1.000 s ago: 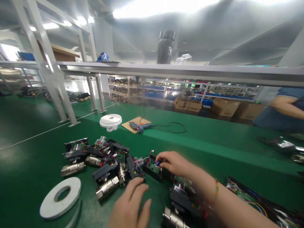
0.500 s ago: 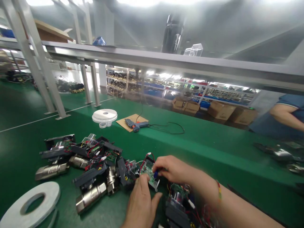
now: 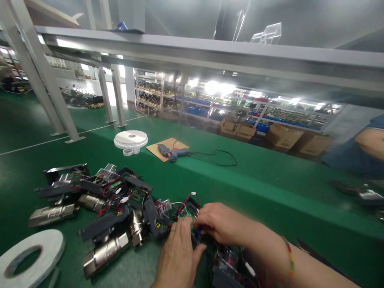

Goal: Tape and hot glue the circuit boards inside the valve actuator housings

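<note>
My right hand (image 3: 220,224) is closed, fingertips pinched on a small blue part (image 3: 198,232) at a green circuit board (image 3: 186,214). The exact kind of the blue part is hidden by the fingers. My left hand (image 3: 178,254) lies against the near side of that board, fingers stretched out and thumb apart. The board sits in a dark open housing (image 3: 195,201) with red, black and white wires. Left of it, another dark housing (image 3: 154,218) stands tilted. Below my right forearm lies a further wired unit (image 3: 226,264), partly covered.
Several metal valve bodies (image 3: 105,254) with dark housings crowd the left. A roll of white tape (image 3: 49,250) lies front left. Beyond are a white reel (image 3: 131,138), a glue gun (image 3: 172,152) on cardboard (image 3: 156,149), and a shelf beam (image 3: 210,50). Another person's arm (image 3: 372,140) shows at right.
The camera view has tilted down and shifted slightly. My right fingers have come closer to the left hand, still pinching at the blue part. The left fingers now cover more of the board.
</note>
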The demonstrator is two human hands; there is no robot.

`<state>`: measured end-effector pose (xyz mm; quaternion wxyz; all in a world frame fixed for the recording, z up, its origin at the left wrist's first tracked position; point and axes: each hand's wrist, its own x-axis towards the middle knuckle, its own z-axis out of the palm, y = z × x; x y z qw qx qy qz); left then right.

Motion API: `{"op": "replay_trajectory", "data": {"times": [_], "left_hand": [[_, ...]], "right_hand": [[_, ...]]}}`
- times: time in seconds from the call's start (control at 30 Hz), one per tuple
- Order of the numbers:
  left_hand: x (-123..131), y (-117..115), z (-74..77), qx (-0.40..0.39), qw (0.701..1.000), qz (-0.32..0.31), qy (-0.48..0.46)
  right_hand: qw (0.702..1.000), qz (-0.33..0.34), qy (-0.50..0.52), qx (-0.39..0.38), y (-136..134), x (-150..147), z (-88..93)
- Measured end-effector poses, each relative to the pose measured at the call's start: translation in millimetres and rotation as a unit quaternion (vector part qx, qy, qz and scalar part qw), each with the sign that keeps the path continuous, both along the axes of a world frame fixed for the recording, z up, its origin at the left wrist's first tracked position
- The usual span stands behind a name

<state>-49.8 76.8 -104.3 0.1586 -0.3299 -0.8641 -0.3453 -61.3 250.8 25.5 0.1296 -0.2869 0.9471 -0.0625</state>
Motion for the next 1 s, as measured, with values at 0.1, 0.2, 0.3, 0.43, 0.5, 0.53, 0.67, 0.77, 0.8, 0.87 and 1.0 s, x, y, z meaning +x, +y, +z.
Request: {"op": "replay_trajectory", "data": {"times": [0.1,0.2,0.3,0.43,0.5,0.53,0.67,0.77,0.8,0.87,1.0], "left_hand": [[-0.2,-0.5,3.1,0.005,1.0,-0.003,0.005],[-0.4,-0.5,9.4,0.002,1.0,-0.005,-0.015],[-0.2,-0.5,15.9,-0.023,0.999,-0.006,-0.041],[-0.3,-1.6,17.3,-0.048,0.999,-0.016,-0.008],[-0.3,-2.4,15.1,-0.054,0.998,-0.009,0.017],[-0.2,-2.7,13.7,-0.057,0.998,-0.005,0.031],[0.4,-3.5,8.7,-0.067,0.995,-0.006,0.078],[0.0,-3.5,8.3,-0.063,0.995,-0.004,0.078],[-0.3,-3.5,8.8,-0.061,0.996,-0.006,0.07],[-1.1,-3.8,10.4,-0.059,0.997,-0.015,0.055],[-1.4,-4.8,11.2,-0.056,0.996,-0.024,0.06]], "right_hand": [[1.0,0.01,-0.002,0.01,-2.0,0.9,-1.3],[1.0,0.0,0.004,0.018,-1.5,6.7,-2.6],[0.999,-0.033,0.021,0.027,0.9,13.1,-4.1],[0.998,-0.04,0.028,0.027,2.0,14.2,-6.6],[0.999,-0.028,0.025,0.022,0.7,12.0,-7.8],[0.999,-0.024,0.024,0.016,-0.1,10.7,-8.3],[1.0,-0.013,0.018,-0.018,-1.2,7.5,-10.4],[0.998,-0.018,0.01,-0.052,2.3,7.6,-13.1],[0.998,-0.023,0.007,-0.063,4.1,7.9,-14.3],[0.996,-0.036,0.002,-0.085,8.0,8.5,-17.1],[0.992,-0.049,-0.006,-0.115,13.2,9.6,-22.2]]}}
